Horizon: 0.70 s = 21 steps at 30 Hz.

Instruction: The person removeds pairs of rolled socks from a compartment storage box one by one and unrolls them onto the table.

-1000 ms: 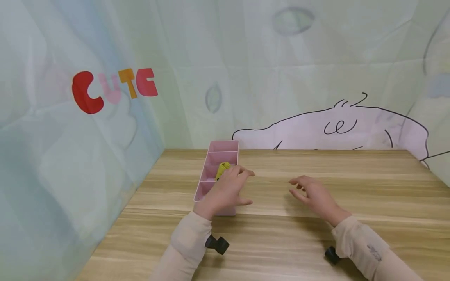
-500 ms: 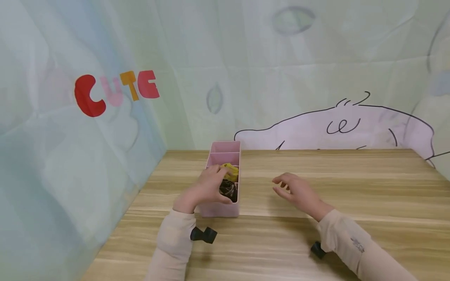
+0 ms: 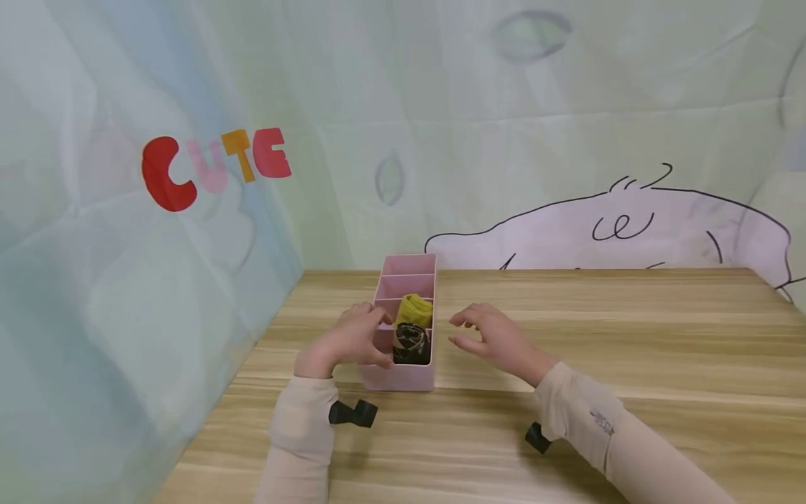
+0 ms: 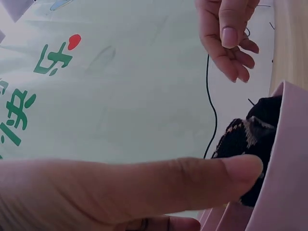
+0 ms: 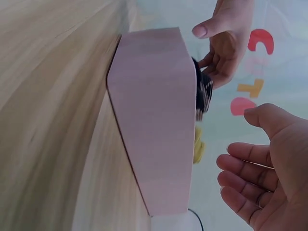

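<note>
A long pink divided box [image 3: 403, 378] stands on the table. A dark patterned bundle, like a rolled sock [image 3: 412, 343], sits in its nearest compartment, and a yellow rolled cloth bundle [image 3: 415, 309] lies in the one behind. My left hand [image 3: 349, 341] is at the box's left side, thumb and fingers spread, fingertips over the left rim and nothing gripped. In the left wrist view its thumb overlaps the dark bundle. To the right of the box hovers my right hand [image 3: 497, 341], fingers loosely bent and holding nothing; the right wrist view shows it apart from the box wall.
The two far compartments [image 3: 408, 285] show bare pink walls. The wooden table [image 3: 598, 336] extends to the right. A printed cloth backdrop [image 3: 340, 140] hangs behind and at the left. Dark wrist mounts [image 3: 354, 413] hang below both sleeves.
My left hand has moved left from over the box's near compartments to its left rim, uncovering the dark bundle. My right hand has moved left, close to the box.
</note>
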Each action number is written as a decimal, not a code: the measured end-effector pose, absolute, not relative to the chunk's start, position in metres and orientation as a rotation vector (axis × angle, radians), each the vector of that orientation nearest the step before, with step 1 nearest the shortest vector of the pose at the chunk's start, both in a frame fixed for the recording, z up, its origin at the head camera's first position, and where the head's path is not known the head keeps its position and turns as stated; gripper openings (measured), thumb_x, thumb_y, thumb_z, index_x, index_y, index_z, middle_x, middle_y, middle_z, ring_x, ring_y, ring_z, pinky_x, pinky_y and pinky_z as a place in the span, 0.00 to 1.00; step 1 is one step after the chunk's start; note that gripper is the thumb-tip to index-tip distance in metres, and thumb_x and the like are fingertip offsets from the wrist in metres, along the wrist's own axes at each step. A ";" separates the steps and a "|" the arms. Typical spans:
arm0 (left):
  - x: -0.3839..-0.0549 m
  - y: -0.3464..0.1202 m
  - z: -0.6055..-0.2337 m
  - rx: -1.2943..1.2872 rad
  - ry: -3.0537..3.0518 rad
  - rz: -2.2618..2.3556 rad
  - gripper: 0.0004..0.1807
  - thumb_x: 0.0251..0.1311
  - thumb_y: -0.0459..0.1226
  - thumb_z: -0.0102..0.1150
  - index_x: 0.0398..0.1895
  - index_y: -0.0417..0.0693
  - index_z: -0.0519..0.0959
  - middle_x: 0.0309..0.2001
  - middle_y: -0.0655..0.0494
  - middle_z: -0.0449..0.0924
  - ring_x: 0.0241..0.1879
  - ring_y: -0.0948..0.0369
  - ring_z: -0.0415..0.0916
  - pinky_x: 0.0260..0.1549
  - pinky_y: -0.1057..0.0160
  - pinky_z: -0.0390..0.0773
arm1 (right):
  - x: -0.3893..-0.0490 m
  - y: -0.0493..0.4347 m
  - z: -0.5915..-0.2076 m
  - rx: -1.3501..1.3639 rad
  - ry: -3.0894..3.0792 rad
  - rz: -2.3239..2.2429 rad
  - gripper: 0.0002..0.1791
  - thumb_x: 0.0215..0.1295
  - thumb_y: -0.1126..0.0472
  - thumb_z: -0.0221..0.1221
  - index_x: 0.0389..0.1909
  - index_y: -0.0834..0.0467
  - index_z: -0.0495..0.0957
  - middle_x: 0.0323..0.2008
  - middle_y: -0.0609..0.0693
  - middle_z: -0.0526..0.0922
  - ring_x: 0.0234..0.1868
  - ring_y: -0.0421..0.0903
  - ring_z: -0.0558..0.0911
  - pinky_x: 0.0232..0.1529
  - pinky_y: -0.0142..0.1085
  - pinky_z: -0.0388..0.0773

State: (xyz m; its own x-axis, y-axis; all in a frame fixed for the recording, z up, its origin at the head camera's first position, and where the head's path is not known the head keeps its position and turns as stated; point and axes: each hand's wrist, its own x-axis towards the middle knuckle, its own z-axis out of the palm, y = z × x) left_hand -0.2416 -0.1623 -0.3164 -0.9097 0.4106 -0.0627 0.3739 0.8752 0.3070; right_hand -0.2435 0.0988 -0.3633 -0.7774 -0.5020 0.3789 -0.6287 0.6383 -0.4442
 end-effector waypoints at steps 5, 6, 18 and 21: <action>-0.242 -0.167 -0.317 0.601 2.909 0.397 0.37 0.41 0.45 0.76 0.55 0.41 0.73 0.54 0.45 0.73 0.56 0.49 0.67 0.59 0.48 0.66 | -0.247 0.078 -0.354 1.015 -2.671 0.829 0.20 0.63 0.50 0.61 0.50 0.60 0.79 0.47 0.52 0.83 0.48 0.50 0.79 0.51 0.44 0.76; -0.243 -0.168 -0.318 0.597 2.904 0.395 0.37 0.41 0.45 0.76 0.55 0.41 0.73 0.54 0.45 0.73 0.56 0.49 0.67 0.59 0.48 0.66 | -0.247 0.074 -0.352 1.030 -2.680 0.830 0.21 0.62 0.50 0.62 0.50 0.60 0.79 0.47 0.52 0.83 0.48 0.50 0.79 0.51 0.44 0.76; -0.247 -0.178 -0.319 0.544 2.859 0.390 0.37 0.42 0.44 0.76 0.56 0.39 0.74 0.52 0.46 0.72 0.53 0.50 0.67 0.54 0.50 0.71 | -0.252 0.035 -0.339 1.037 -2.852 0.594 0.31 0.54 0.44 0.67 0.53 0.60 0.78 0.51 0.55 0.79 0.54 0.51 0.76 0.58 0.44 0.74; -0.246 -0.177 -0.319 0.520 2.858 0.401 0.36 0.42 0.43 0.76 0.56 0.40 0.74 0.51 0.47 0.72 0.53 0.51 0.67 0.54 0.51 0.72 | -0.253 0.030 -0.339 1.036 -2.884 0.514 0.34 0.53 0.44 0.69 0.55 0.62 0.77 0.54 0.56 0.78 0.56 0.53 0.75 0.61 0.43 0.73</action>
State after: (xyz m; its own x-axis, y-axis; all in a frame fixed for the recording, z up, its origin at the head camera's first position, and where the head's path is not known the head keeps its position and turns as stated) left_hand -0.2462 -0.1773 -0.3191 -0.9158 0.3705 -0.1548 0.3137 0.9008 0.3003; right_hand -0.2526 0.0297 -0.3387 -0.7773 -0.6129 0.1419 -0.6242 0.7231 -0.2958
